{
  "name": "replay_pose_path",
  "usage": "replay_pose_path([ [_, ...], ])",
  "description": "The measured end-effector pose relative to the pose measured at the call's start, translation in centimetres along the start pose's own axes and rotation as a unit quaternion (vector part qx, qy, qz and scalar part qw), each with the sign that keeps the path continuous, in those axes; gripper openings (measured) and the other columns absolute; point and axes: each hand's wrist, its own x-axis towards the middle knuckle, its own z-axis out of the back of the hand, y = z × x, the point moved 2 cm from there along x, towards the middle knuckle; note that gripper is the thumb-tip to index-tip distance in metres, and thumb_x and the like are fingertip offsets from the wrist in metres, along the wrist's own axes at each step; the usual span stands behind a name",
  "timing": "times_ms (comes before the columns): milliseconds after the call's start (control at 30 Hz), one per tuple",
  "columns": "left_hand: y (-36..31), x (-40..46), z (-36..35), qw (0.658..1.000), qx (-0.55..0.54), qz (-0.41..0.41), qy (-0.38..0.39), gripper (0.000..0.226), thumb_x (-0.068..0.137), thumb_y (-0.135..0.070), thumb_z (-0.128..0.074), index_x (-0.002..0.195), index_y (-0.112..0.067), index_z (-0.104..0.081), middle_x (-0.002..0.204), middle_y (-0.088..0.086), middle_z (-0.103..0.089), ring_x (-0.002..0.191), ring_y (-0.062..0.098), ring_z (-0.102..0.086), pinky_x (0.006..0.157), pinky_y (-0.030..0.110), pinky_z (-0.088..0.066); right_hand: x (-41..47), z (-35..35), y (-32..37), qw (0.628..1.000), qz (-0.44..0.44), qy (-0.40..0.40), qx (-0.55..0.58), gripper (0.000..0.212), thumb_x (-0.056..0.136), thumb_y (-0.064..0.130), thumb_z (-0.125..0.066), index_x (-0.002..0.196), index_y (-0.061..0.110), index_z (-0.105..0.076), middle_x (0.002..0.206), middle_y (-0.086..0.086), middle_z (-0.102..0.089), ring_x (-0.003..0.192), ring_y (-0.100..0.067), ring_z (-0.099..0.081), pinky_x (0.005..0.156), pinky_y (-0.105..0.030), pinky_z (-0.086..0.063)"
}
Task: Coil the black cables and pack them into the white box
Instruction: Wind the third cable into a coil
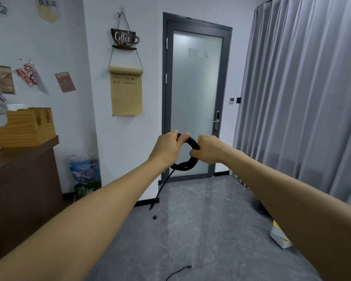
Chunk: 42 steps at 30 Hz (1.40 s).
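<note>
Mid-coil rn imo: left hand (171,146) grips the top of the black cable (187,159) coil, right hand (206,150) is closed round its right side, both held up in the air in front of the door (197,94). Loop stands upright, facing me, w/ the loose tail hanging down-left toward the floor (190,230). Next: wind in that tail, then find the white box (280,237), low right.

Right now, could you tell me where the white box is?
The white box sits on the grey floor at lower right, partly hidden behind the right forearm, near the curtain.
</note>
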Motion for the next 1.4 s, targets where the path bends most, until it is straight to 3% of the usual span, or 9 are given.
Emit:
replay_pose_path([
  [200, -0.1, 0.4, 0.0, 1.000, 0.022, 0.001, -0.019, 0.035, 0.099, -0.040, -0.038, 0.084, -0.010, -0.049, 0.065, -0.003, -0.046, 0.059, 0.014, -0.043, 0.053, 0.024, -0.031, -0.3, 0.8, 0.7, 0.993, -0.021, -0.071, -0.087, 0.032, 0.088, 0.026, -0.056, 0.062, 0.014, -0.043, 0.056, 0.000, -0.056, 0.044, -0.014, -0.055, 0.052, -0.022, -0.046],
  [333, -0.1, 0.8, 0.2, 0.999, 0.028, 0.001, -0.033, 0.035, 0.099, -0.040, -0.038, 0.083, -0.010, -0.048, 0.062, -0.003, -0.044, 0.055, 0.011, -0.039, 0.050, 0.025, -0.028, 0.7, 0.6, 0.5, 0.998, -0.044, -0.033, 0.028, 0.020, 0.091, 0.017, -0.053, 0.074, 0.006, -0.058, 0.065, -0.005, -0.071, 0.057, -0.016, -0.069, 0.073, -0.033, -0.058],
  [433, 0.1, 0.9, 0.5, 0.999, 0.031, 0.005, -0.041, 0.038, 0.099, -0.041, -0.039, 0.083, -0.008, -0.048, 0.062, -0.002, -0.044, 0.056, 0.013, -0.039, 0.050, 0.025, -0.029, 0.9, 0.9, 0.6, 0.986, -0.071, 0.015, 0.152, 0.023, 0.093, 0.015, -0.054, 0.074, 0.002, -0.057, 0.059, -0.007, -0.064, 0.046, -0.013, -0.061, 0.058, -0.024, -0.052],
  [600, 0.5, 1.2, 1.3, 0.997, 0.034, 0.015, -0.060, 0.039, 0.099, -0.040, -0.039, 0.081, -0.006, -0.046, 0.062, 0.000, -0.043, 0.056, 0.014, -0.038, 0.050, 0.025, -0.029, 0.2, 0.7, 0.8, 0.859, -0.108, 0.054, 0.498, 0.025, 0.097, 0.016, -0.046, 0.076, 0.008, -0.056, 0.072, -0.006, -0.063, 0.067, -0.016, -0.060, 0.074, -0.028, -0.051],
  [700, 0.8, 1.3, 1.7, 0.997, 0.037, 0.022, -0.065, 0.041, 0.099, -0.042, -0.038, 0.084, -0.005, -0.046, 0.065, 0.000, -0.045, 0.061, 0.019, -0.041, 0.052, 0.027, -0.031, 0.2, 0.6, 0.4, 0.802, -0.120, 0.068, 0.581, 0.029, 0.099, 0.019, -0.045, 0.073, 0.010, -0.052, 0.050, 0.002, -0.042, 0.043, -0.009, -0.037, 0.050, -0.019, -0.039],
  [800, 1.6, 1.0, 2.0, 0.997, 0.022, 0.033, -0.060, 0.035, 0.099, -0.042, -0.039, 0.094, -0.008, -0.047, 0.070, 0.001, -0.049, 0.062, 0.017, -0.045, 0.052, 0.025, -0.033, 0.1, 1.5, -0.6, 0.894, -0.111, 0.053, 0.430, 0.026, 0.097, 0.022, -0.051, 0.077, 0.006, -0.056, 0.047, 0.004, -0.033, 0.039, -0.008, -0.024, 0.035, -0.016, -0.020],
  [933, 2.0, 0.9, 1.8, 0.998, -0.003, 0.019, -0.052, 0.037, 0.100, -0.038, -0.039, 0.098, -0.006, -0.057, 0.077, 0.008, -0.056, 0.070, 0.021, -0.047, 0.057, 0.021, -0.035, 0.4, 2.9, -0.8, 0.992, -0.038, -0.012, 0.118, 0.026, 0.093, 0.028, -0.058, 0.083, 0.007, -0.069, 0.064, -0.002, -0.045, 0.051, -0.014, -0.034, 0.046, -0.023, -0.031],
  [1200, 1.4, 0.4, 1.8, 0.949, -0.301, 0.087, -0.008, 0.035, 0.098, -0.038, -0.043, 0.084, -0.008, -0.057, 0.053, -0.003, -0.030, 0.044, 0.010, -0.027, 0.043, 0.020, -0.034, 1.0, 2.0, -1.8, 0.988, 0.019, -0.150, 0.026, 0.023, 0.093, 0.033, -0.054, 0.092, 0.020, -0.073, 0.076, 0.005, -0.043, 0.095, -0.014, -0.028, 0.088, -0.030, -0.030],
  [1400, 1.2, 0.4, 1.4, 0.910, -0.400, 0.108, -0.018, 0.037, 0.099, -0.036, -0.044, 0.086, -0.004, -0.056, 0.053, -0.006, -0.026, 0.047, 0.009, -0.024, 0.042, 0.019, -0.030, 1.0, -0.3, -1.3, 0.924, -0.018, -0.115, 0.365, 0.027, 0.096, 0.011, -0.050, 0.072, 0.002, -0.060, 0.069, -0.010, -0.051, 0.060, -0.017, -0.053, 0.064, -0.028, -0.049],
])
